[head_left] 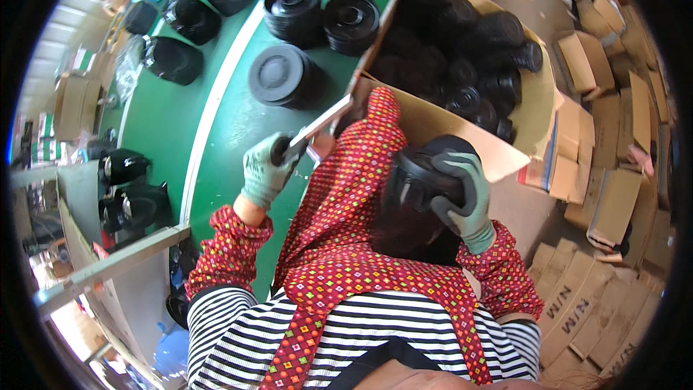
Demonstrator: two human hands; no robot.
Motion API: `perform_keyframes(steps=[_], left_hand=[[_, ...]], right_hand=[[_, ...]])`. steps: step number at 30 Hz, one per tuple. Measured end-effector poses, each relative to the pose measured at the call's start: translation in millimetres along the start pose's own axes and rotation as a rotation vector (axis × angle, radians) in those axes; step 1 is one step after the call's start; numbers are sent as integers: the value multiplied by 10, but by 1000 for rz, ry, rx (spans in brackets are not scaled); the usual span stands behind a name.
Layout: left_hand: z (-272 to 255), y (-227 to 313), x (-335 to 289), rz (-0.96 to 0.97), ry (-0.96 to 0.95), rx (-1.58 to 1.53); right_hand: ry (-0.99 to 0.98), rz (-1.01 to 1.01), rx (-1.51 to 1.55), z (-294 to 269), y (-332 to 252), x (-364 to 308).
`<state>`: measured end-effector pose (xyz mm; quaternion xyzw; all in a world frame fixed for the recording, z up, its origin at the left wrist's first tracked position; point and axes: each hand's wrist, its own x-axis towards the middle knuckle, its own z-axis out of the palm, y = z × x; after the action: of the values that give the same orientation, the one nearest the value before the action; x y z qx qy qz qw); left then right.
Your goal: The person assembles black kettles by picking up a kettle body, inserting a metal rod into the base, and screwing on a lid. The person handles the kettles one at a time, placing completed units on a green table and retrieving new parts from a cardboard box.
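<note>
I watch my right hand (465, 198), the nearer, half-curled round a glossy black part (415, 182) | part sits off the green counter's (224, 159) right edge, below the carton's (433, 124) near wall; long axis unclear | left hand (268, 170), well leftward, closes on a pale bar (326, 119)

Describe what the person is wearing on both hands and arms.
The left hand and right hand wear pale green gloves with dark grey areas on the fingers. Over the forearms are dark red sleeve covers, gathered at the wrists and printed with small multicoloured diamond-like motifs. Above them show black-and-white striped sleeves.
</note>
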<state>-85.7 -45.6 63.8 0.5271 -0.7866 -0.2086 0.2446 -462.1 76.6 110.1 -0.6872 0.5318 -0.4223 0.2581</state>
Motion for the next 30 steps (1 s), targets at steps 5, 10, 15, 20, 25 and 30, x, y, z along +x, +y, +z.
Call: perform_keyframes(steps=[5,10,15,20,25,30], left_hand=[[-80,-615,-847,-290,21,260],[43,-971,-1119,-338,59,230],[-149,-277,-973,-58,184,192],[-557,956,-731,133,-38,-648],[-689,930,-779,183,-77,-715],[-790,710,-1046,-123,-39,-917]], right_hand=[[360,339,426,54,-14,67],[392,329,1043,-138,335,125],[37,144,632,390,642,121],[-82,142,746,767,296,263],[-124,543,1589,1096,54,388],[-203,664,1515,1233,-603,635]])
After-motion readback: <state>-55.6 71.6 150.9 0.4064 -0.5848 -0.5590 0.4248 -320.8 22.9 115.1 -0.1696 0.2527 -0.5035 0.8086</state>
